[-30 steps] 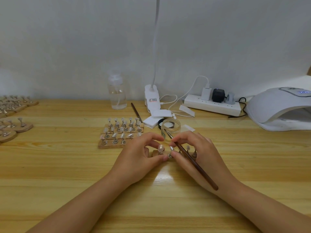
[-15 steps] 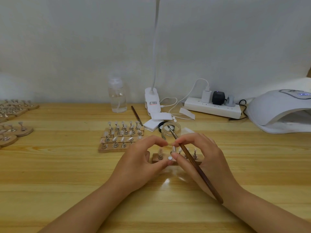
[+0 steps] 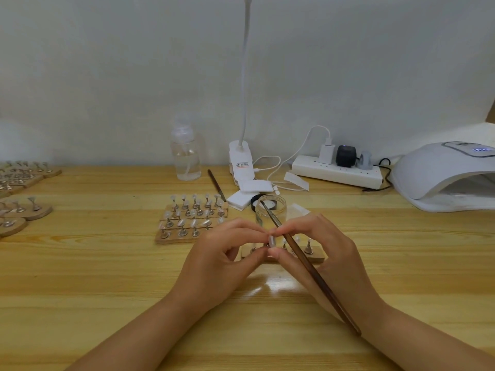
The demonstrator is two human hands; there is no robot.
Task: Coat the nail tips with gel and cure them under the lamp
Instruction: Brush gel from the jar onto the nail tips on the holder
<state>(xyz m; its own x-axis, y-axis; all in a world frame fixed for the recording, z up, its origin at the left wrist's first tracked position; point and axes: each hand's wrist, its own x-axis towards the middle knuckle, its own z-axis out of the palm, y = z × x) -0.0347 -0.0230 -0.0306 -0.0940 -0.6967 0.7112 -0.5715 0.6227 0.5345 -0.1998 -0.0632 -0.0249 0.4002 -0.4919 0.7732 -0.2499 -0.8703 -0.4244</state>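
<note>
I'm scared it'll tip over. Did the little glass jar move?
No. The glass jar sits just right of the black lid, exactly as before.

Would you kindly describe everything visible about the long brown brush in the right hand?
The long brown wooden-looking brush is slim and dark reddish-brown, with a shiny metal ferrule near its far end. It lies slanted across the right hand, tail toward the wrist, tip pointing up and left in front of the small clear glass jar; whether it touches the jar cannot be told. The fingers hold it near the ferrule while also pinching a pale nail tip together with the left hand.
</note>
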